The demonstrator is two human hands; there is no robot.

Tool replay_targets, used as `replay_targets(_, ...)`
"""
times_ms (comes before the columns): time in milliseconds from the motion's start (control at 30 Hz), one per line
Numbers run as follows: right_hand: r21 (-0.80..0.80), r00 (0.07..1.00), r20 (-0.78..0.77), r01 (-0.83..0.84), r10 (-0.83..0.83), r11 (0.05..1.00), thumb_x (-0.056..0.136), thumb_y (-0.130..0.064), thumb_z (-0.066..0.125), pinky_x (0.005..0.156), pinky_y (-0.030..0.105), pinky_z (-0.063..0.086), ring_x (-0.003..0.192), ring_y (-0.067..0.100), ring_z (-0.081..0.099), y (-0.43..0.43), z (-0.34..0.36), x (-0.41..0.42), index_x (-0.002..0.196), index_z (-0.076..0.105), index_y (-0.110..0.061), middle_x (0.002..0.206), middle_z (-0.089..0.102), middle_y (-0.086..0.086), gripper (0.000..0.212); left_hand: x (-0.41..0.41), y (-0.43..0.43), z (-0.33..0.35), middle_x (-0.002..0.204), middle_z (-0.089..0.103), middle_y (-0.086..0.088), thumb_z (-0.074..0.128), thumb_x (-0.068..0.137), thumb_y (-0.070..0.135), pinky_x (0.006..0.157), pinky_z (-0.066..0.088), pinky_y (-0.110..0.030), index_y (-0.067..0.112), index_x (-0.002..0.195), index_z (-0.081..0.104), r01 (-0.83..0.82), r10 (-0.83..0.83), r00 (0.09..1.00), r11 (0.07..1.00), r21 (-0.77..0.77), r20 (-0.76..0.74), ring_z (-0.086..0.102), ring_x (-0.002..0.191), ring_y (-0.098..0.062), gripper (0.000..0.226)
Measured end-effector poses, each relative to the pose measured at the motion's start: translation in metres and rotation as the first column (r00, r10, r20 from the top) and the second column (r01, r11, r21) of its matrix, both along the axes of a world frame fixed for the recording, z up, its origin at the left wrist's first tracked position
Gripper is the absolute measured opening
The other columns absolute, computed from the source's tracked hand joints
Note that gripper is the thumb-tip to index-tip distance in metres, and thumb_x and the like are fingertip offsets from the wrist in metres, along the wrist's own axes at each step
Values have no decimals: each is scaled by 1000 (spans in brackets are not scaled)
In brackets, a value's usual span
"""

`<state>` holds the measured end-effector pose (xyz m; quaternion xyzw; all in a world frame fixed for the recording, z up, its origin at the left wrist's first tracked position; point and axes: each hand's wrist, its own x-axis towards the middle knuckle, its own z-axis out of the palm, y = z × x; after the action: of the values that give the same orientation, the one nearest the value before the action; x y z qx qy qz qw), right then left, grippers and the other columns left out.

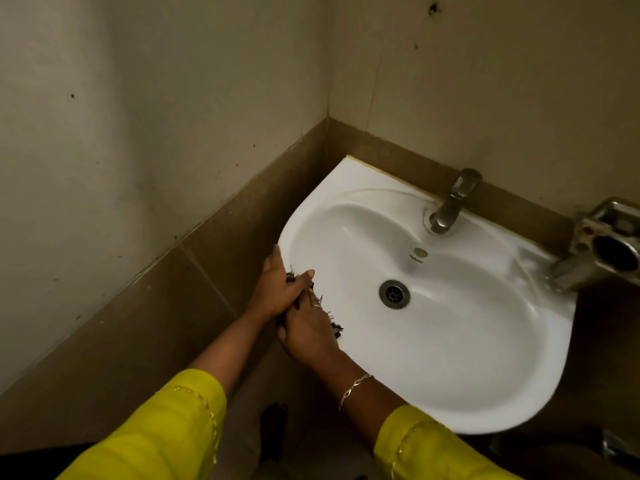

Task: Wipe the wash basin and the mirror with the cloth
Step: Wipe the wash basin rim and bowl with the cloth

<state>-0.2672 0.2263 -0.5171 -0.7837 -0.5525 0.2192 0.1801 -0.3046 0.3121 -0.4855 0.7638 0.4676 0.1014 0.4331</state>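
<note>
**Cloth (336,328) pinned at basin (450,393) rim**

Both the left hand (278,289) and right hand (308,341) clench the dark frayed cloth against the basin's left edge, probably bunching it for pressure. The tap (450,206), drain (394,293) and metal soap holder (609,244) sit well apart; nothing blocks the bowl. No mirror in view.

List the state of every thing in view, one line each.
left hand: holds the cloth at the basin's left rim
right hand: holds the same cloth
cloth: dark, frayed, bunched between both hands
wash basin: white, no standing water
tap: no water running
drain: unplugged
metal holder: stained
</note>
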Motion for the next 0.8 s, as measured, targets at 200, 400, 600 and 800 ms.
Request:
replay_targets(200,7,994,54,-96,95,995,77,-19,53,87,52,50,122,48,43,-38,1,0,129,47,-8,137,41,28,53,4,-24,-4,152,-12,-19,41,88,50,113,4,-39,7,145,0,25,-19,997,996,91,-72,-13,140,-28,82)
replay_targets(400,66,979,128,-167,158,984,75,-16,57,70,44,56,102,43,57,-75,4,6,129,36,-20,132,47,25,58,4,-39,-11,152,-11,-20,25,86,63,111,-9,-45,8,143,17,202,-136,967,923,326,-214,-22,137,-28,80)
replay_targets(600,57,934,307,-211,184,976,61,-19,78,57,28,55,83,26,67,-108,8,13,127,47,-27,121,61,14,74,6,-48,-16,149,25,-15,3,70,79,113,2,-40,10,125,50,384,-320,922,825,414,-217,12,140,-23,100)
replay_targets(800,71,901,390,-236,191,969,60,-22,80,58,27,56,82,23,68,-145,5,31,134,36,-22,122,62,7,86,4,-54,-28,136,47,-17,20,75,68,106,23,-46,8,109,62,501,-330,857,714,488,-397,37,131,-26,80)
